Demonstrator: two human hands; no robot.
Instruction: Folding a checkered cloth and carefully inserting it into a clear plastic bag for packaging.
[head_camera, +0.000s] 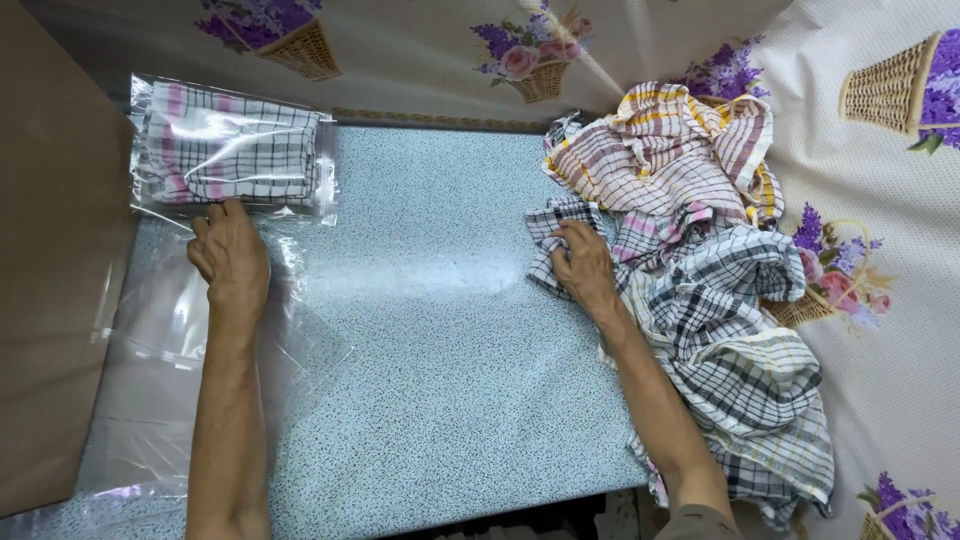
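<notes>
Left hand (230, 258) flat, open beside bagged folded cloth (232, 147) on tabletop (440, 340), right hand (583, 268) grip closed on checked cloth (560, 235) from pile (700, 280) right of it

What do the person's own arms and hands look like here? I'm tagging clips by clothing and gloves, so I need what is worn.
Both hands are bare: no gloves, rings, watch or bracelets show on the left hand or the right hand. Both forearms are uncovered up to the frame's bottom edge. Only at the right elbow does a bit of olive-grey sleeve show.
</notes>
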